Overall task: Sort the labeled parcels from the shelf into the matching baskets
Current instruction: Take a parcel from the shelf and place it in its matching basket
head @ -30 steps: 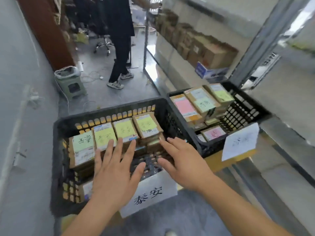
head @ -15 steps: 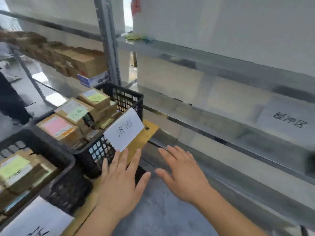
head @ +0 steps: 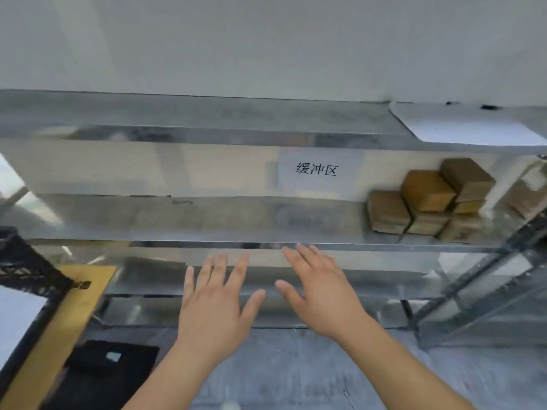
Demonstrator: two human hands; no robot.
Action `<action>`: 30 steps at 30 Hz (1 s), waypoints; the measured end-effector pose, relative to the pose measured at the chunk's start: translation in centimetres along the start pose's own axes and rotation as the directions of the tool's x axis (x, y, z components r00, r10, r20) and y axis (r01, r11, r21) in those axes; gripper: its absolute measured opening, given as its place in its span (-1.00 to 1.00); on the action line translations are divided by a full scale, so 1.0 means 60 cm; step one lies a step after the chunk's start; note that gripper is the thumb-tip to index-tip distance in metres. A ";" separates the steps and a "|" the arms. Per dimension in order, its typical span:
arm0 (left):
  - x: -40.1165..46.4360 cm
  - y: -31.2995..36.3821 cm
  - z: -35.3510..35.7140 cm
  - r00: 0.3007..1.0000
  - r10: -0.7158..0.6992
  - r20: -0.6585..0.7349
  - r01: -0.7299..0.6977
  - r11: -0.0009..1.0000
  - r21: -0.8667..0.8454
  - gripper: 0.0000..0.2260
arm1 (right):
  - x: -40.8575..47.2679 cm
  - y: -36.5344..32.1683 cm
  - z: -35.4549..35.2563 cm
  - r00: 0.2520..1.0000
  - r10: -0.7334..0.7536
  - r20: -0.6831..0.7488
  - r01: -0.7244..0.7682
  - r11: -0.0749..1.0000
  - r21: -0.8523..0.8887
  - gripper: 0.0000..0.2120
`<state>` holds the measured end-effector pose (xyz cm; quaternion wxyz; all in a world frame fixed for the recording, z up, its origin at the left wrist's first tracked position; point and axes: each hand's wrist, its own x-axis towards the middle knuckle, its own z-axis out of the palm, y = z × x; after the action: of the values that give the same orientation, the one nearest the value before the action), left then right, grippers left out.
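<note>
Your left hand (head: 214, 309) and right hand (head: 321, 294) hover empty, fingers spread flat, before the shelf (head: 207, 220). The parcels (head: 426, 199) sit stacked at its right end.

Both hands float palm-down with fingers spread, holding nothing: the left hand (head: 214, 303) at 6 o'clock, the right hand (head: 318, 287) just beside it. Beyond them runs a metal shelf (head: 207, 220). Brown parcels (head: 426, 199) are stacked at 3 o'clock, right of a paper sign (head: 316, 170). A black basket (head: 26, 267) edges in at 9 o'clock.
</note>
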<state>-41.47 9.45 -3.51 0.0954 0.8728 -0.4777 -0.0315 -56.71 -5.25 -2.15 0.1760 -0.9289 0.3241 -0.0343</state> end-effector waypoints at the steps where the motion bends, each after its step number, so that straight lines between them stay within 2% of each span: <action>1: 0.022 0.016 0.007 0.999 0.033 0.006 -0.033 0.999 -0.003 -0.31 | 0.004 0.022 -0.003 0.999 0.031 -0.010 -0.031 0.999 0.008 -0.22; 8: 0.185 0.131 0.058 0.971 0.230 0.071 -0.227 0.973 -0.047 -0.29 | 0.044 0.170 -0.030 0.964 0.261 -0.047 -0.260 0.965 0.032 -0.33; 11: 0.255 0.184 0.074 0.941 0.312 0.132 -0.304 0.949 -0.077 -0.27 | 0.058 0.232 -0.050 0.925 0.373 -0.068 -0.367 0.926 0.084 -0.33; 17: 0.380 0.286 0.105 0.872 0.466 0.151 -0.453 0.884 -0.114 -0.26 | 0.080 0.348 -0.087 0.825 0.552 -0.119 -0.528 0.829 0.182 -0.31; 25: 0.464 0.479 0.138 0.793 0.574 0.204 -0.570 0.817 -0.082 -0.27 | 0.059 0.544 -0.172 0.685 0.697 -0.210 -0.633 0.713 0.301 -0.34; 30: 0.516 0.647 0.176 0.803 0.571 0.173 -0.564 0.821 -0.089 -0.34 | 0.083 0.722 -0.234 0.679 0.689 -0.254 -0.601 0.720 0.347 -0.30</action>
<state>-58.37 -38.37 -5.10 0.0685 0.6812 -0.7229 -0.0932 -80.84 -44.11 -4.40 0.2218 -0.7017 0.6527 -0.1800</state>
